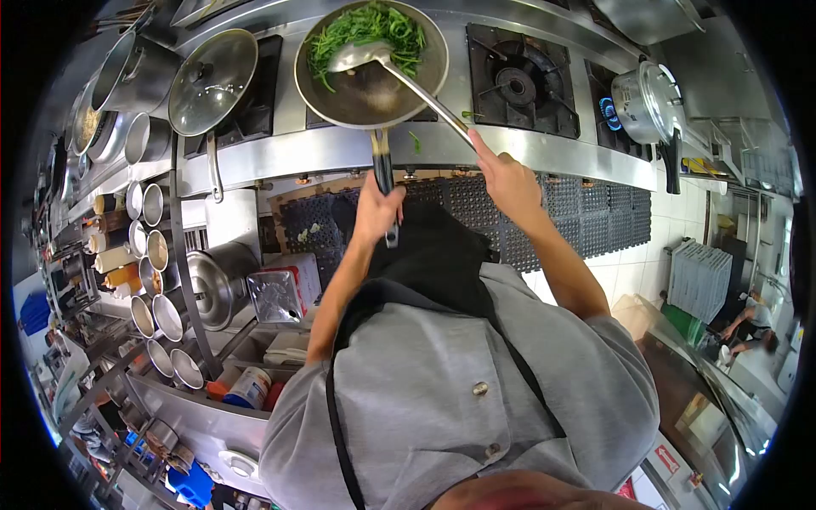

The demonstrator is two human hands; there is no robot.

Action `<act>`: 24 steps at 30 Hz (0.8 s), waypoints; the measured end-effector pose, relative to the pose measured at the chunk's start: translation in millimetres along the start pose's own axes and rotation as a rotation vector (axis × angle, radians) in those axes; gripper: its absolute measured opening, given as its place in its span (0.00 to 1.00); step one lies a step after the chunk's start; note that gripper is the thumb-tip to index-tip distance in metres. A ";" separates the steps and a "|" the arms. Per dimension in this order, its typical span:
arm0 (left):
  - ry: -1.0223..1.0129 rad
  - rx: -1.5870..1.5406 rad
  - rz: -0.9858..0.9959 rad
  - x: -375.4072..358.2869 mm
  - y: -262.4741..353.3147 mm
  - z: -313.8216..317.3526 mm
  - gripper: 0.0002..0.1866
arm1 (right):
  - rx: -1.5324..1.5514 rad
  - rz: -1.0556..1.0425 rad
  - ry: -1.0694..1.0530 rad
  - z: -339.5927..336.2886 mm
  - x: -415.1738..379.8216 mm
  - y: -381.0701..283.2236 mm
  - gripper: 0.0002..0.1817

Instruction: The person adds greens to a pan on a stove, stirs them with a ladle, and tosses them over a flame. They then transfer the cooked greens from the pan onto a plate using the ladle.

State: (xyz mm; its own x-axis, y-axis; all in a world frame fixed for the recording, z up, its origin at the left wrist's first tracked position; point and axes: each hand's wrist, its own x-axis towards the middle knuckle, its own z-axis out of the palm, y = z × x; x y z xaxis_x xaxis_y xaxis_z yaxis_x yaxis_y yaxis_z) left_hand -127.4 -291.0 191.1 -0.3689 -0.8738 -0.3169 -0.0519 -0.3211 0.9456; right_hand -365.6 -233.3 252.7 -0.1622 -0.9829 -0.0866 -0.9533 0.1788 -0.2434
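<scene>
My left hand (376,210) is wrapped round the black handle (383,170) of a wide frying pan (316,100) on the stove. Chopped green leafy vegetables (378,27) lie in the far part of the pan, and its near part shows a browned, bare bottom. In my right hand (510,183) is the end of a long metal ladle (433,102). The ladle's bowl (360,56) rests over the greens, left of the pan's middle. A few loose green bits lie on the steel edge near the pan.
Right of the pan is an unlit burner (517,82); beyond it, a pressure cooker (643,104) stands by a blue flame. A glass-lidded pan (212,82) sits at the left. Several metal containers (170,317) line the left shelf. Another person (751,325) is far right.
</scene>
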 end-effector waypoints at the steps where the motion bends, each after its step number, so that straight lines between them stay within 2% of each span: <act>1: 0.000 -0.049 -0.010 -8.4 -12.1 -1.1 0.10 | 0.005 -0.001 0.004 0.1 -5.4 -0.4 0.32; 4: -0.022 -0.004 -0.052 3.6 -20.7 -14.4 0.09 | -0.033 -0.004 -0.048 0.2 -36.3 15.8 0.30; 6: -0.045 0.003 -0.070 16.1 -16.8 -14.2 0.07 | 0.376 -0.055 -0.091 2.0 -58.9 25.2 0.29; 7: -0.041 -0.001 -0.063 19.1 -13.7 -13.0 0.07 | 0.371 -0.062 -0.088 0.8 -59.3 25.1 0.29; 9: -0.032 -0.015 -0.046 13.9 -9.6 -7.5 0.07 | 0.653 -0.062 0.007 -4.0 -63.0 15.4 0.28; 11: -0.035 -0.064 -0.093 11.5 -14.5 -5.6 0.08 | 0.656 -0.071 -0.002 -3.0 -39.0 8.5 0.30; 13: -0.028 -0.097 -0.164 11.6 -5.9 -4.0 0.08 | 0.887 0.410 -0.478 -15.8 -1.6 -1.8 0.31; 14: 0.005 -0.082 -0.171 14.2 -12.8 -5.3 0.08 | 0.892 0.397 -0.460 -4.8 13.5 2.1 0.31; 16: 0.003 -0.055 -0.188 13.0 -4.6 -9.6 0.08 | 0.130 -0.026 -0.010 25.2 35.7 8.6 0.32; 17: 0.006 -0.042 -0.231 13.7 -1.9 -12.4 0.09 | 0.136 -0.037 0.006 22.7 40.5 4.8 0.32; 21: -0.004 -0.075 -0.184 16.2 -12.1 -17.3 0.08 | 0.128 -0.025 0.013 30.6 22.4 8.4 0.34; 23: -0.008 -0.101 -0.189 16.1 -10.6 -17.1 0.07 | 0.218 -0.091 -0.108 29.1 -3.3 26.4 0.32; 24: -0.007 -0.111 -0.194 15.5 -4.4 -16.0 0.07 | 0.230 -0.091 -0.177 1.1 -20.3 25.5 0.31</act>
State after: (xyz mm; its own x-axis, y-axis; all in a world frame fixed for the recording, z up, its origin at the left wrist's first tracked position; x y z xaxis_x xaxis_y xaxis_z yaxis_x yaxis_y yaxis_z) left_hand -118.1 -308.9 180.9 -0.3685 -0.7892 -0.4912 -0.0199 -0.5216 0.8530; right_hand -386.4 -208.8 247.2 -0.0122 -0.9763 -0.2163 -0.8759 0.1148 -0.4686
